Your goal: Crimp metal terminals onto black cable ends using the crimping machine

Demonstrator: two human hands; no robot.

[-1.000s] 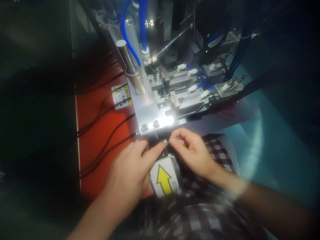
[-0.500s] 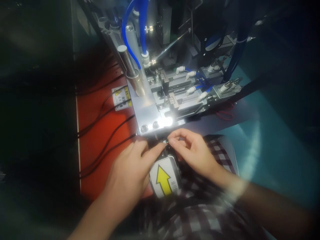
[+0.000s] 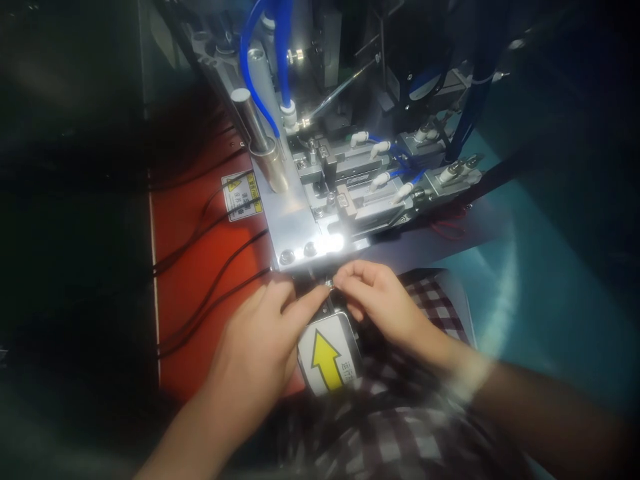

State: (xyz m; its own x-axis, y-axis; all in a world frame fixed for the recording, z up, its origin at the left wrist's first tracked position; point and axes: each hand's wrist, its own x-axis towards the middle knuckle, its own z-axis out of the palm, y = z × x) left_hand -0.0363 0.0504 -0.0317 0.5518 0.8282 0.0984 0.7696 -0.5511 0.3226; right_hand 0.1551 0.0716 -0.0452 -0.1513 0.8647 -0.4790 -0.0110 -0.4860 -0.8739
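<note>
My left hand [image 3: 257, 343] lies along the front edge of a bright metal plate [image 3: 285, 220], its thumb stretched away from the fingers. The thumb tip reaches a small shiny metal piece [image 3: 329, 285] below the plate. From the other side my right hand [image 3: 383, 297] comes to the same spot with thumb and forefinger pinched together. What lies in that pinch is too small to make out. Just under the hands is a white panel with a yellow arrow [image 3: 326, 357]. My left fingertips are partly hidden at the plate's edge.
Pneumatic cylinders [image 3: 385, 207] with white fittings stand behind the plate, near a steel post [image 3: 253, 123] and blue hoses [image 3: 285, 60]. Black cables [image 3: 210, 293] cross the red surface [image 3: 185, 360] at left, beside a warning label [image 3: 243, 197]. Checked cloth [image 3: 390, 427] shows below.
Both hands stay at the small metal piece, with only a slight shift of the right fingers. The whole view has moved a little.
</note>
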